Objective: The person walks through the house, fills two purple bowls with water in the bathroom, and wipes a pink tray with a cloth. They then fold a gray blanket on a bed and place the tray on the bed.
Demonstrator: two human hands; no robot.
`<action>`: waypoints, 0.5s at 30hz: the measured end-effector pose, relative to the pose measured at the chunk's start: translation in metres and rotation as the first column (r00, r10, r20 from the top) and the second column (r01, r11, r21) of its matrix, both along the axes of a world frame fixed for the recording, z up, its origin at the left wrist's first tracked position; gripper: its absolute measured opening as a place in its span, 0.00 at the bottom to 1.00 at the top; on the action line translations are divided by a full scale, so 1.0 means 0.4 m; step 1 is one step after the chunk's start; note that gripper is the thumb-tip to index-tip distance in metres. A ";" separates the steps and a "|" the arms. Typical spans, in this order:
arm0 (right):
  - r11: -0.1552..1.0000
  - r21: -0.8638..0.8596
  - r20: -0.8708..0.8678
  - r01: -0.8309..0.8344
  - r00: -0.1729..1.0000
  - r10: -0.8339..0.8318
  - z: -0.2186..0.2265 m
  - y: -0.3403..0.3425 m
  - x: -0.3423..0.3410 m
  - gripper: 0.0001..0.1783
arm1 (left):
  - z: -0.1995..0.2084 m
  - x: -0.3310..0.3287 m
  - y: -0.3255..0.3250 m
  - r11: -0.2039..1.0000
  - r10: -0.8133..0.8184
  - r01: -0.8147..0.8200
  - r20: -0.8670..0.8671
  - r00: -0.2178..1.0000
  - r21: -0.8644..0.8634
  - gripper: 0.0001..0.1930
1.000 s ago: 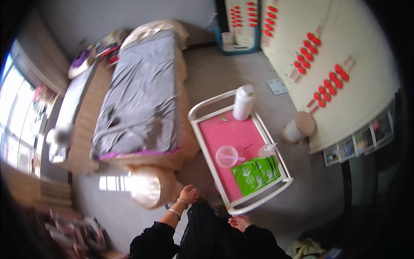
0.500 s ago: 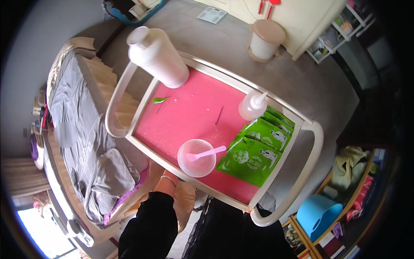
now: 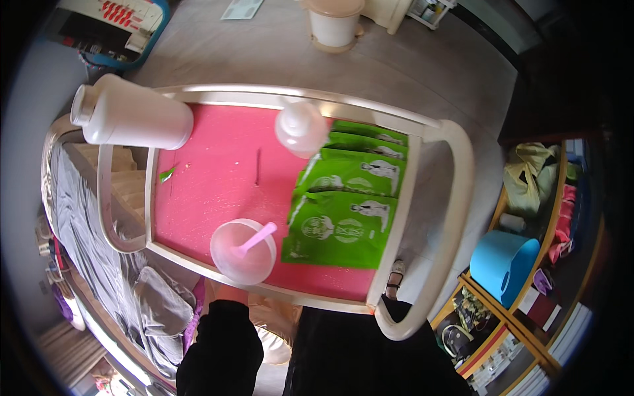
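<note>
My left hand (image 3: 230, 294) shows only at the wrist, out of a black sleeve. Its fingers are hidden behind the near edge of a white-framed trolley (image 3: 290, 296) with a pink top. Just above that wrist, a translucent bowl (image 3: 228, 259) holds a pink spatula (image 3: 256, 240). Several green packets (image 3: 343, 228) overlap at the right of the trolley top. A small translucent bottle with a nozzle (image 3: 301, 129) stands beside them at the far edge. A large white bottle (image 3: 135, 115) occupies the far left corner. My right hand is out of sight.
A torn green scrap (image 3: 167, 175) and a thin dark strip (image 3: 257, 167) lie on the pink top. Left is a bed with grey covers (image 3: 99, 224). A lidded bin (image 3: 332, 25) stands beyond the trolley. Right, a wooden shelf (image 3: 485, 300) bears a blue tub (image 3: 505, 264).
My view has turned, so the trolley and its things sit further left and straighter. The bracelet on my left wrist no longer shows. Bowl, packets and bottles keep their places on the trolley.
</note>
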State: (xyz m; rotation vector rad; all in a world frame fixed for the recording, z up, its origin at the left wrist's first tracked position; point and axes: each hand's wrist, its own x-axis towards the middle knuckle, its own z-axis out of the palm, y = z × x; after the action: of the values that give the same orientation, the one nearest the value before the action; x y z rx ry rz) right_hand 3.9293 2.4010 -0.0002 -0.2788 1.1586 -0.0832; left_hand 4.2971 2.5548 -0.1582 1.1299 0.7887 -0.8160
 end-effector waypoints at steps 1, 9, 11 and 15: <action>1.000 -0.016 0.007 -0.013 1.000 0.013 -0.007 -0.006 0.012 0.12 | 0.006 -0.010 0.009 1.000 0.005 -0.005 0.001 1.000 0.001 0.20; 0.984 -0.179 0.061 -0.010 0.998 0.021 -0.035 -0.018 0.066 0.12 | 0.151 -0.176 0.094 0.999 -0.037 0.038 -0.040 0.999 0.029 0.19; 0.992 -0.118 0.036 -0.037 0.998 0.042 -0.023 -0.035 0.040 0.11 | 0.208 -0.220 0.127 0.985 -0.112 0.129 -0.147 0.983 0.115 0.21; 0.989 -0.012 0.089 -0.144 0.985 0.145 0.037 -0.051 -0.121 0.17 | 0.311 -0.400 0.201 0.996 -0.067 0.072 -0.113 0.991 0.045 0.26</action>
State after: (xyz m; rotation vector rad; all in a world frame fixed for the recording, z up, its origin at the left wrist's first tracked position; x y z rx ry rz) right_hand 3.8810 2.3805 0.0145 -0.3595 1.0460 0.0284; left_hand 4.1370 2.6352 -0.0339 1.1686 0.8699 -0.9284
